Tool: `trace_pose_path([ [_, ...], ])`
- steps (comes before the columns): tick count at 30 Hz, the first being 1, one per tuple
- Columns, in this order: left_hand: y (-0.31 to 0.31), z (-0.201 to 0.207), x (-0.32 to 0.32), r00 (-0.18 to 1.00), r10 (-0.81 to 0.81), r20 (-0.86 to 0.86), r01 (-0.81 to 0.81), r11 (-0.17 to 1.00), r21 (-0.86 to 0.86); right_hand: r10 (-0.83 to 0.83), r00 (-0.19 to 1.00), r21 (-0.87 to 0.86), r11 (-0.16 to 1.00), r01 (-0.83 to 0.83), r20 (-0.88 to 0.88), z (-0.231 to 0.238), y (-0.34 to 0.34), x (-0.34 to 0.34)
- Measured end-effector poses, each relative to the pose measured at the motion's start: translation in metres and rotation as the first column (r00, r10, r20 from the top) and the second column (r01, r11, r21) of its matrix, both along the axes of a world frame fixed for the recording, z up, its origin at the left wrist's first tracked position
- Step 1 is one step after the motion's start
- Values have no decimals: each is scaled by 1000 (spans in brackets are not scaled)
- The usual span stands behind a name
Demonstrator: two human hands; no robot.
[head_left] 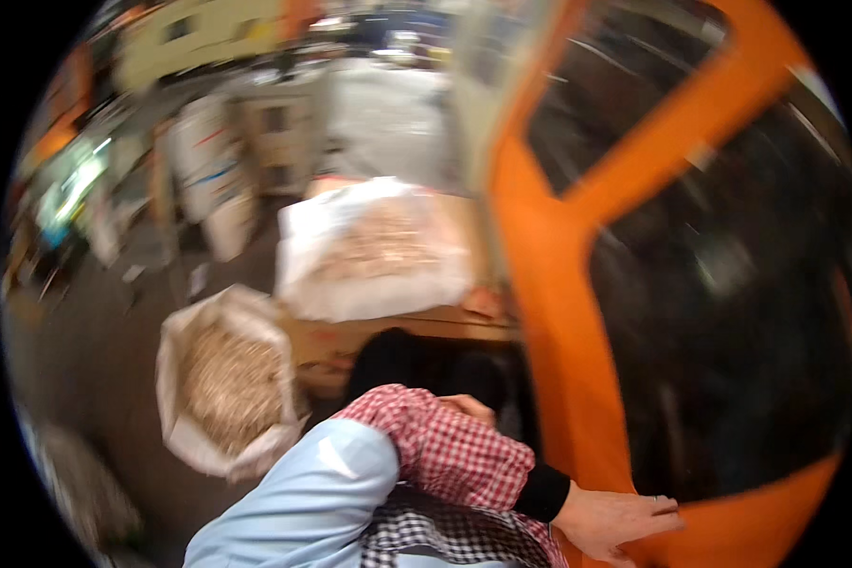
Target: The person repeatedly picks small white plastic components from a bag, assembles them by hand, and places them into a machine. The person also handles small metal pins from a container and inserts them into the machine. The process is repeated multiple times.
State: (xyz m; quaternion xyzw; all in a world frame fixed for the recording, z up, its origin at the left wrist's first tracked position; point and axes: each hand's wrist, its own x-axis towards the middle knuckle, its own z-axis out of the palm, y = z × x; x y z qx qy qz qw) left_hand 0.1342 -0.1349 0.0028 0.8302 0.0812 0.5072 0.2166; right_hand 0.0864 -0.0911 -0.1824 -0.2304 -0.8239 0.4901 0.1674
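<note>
My left hand (615,521) reaches across to the right and rests on the lower orange frame (757,532) of a large machine, palm down with the fingers stretched. A ring shows on one finger. Its arm has a red checked sleeve with a black cuff. Beyond this forearm a bit of my right hand (470,408) shows; its fingers are hidden. Ahead, an open white sack (305,270) of small brownish pieces lies on a cardboard-coloured surface (398,328). On the floor to the left stands another open sack (172,398) filled with similar pieces.
The orange frame holds dark panes (729,284) and takes up the right side. Farther back are a white bulky sack (388,114), a tall white bag (208,161) and a cabinet-like unit (279,133). A greyish bundle (90,488) lies at lower left. Motion blurs the background.
</note>
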Motion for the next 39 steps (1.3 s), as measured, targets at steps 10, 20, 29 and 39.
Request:
trace_pose_path([
  [10, -14, 17, 99, 941, -338, -31, 328, 929, -169, -140, 990, 23, 990, 140, 8, 13, -4, 77],
  [20, 18, 27, 40, 975, -178, -135, 156, 975, -161, -106, 994, 286, 953, 96, 19, 49, -23, 128],
  [29, 36, 21, -55, 997, 66, -36, -75, 839, -539, 419, 857, 17, 900, -435, -301, 167, -14, 173],
  [39, 90, 10, -97, 674, 649, 351, -365, 706, -607, -465, 537, -323, 883, 342, -704, 175, 73, 153],
])
